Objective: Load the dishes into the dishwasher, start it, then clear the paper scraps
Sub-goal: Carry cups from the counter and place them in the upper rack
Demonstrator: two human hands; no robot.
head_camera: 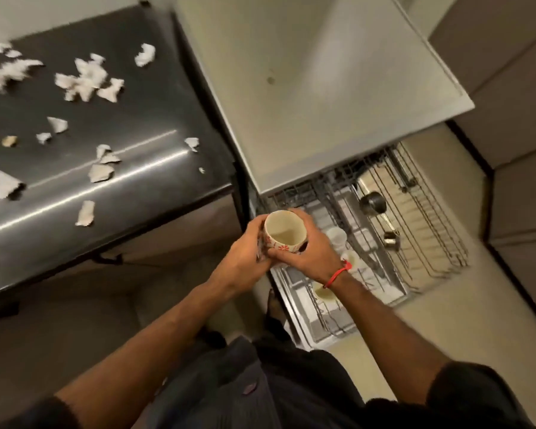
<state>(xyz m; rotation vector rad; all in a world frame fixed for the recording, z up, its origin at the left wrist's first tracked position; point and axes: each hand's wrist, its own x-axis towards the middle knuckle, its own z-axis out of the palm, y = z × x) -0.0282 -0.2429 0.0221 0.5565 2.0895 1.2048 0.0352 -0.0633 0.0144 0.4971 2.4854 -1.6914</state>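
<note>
Legible text: none observed.
No words, brand marks, numbers or signs can be read on any surface in view. The cup (285, 235) carries only a red flower pattern, no lettering; the paper scraps (87, 78) are too blurred to show any print.

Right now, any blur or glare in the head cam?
Head view: motion blur smears the paper scraps at upper left; a glare streak crosses the steel counter; the cup held by both hands is fairly sharp; wide-angle bending at the edges.
</note>
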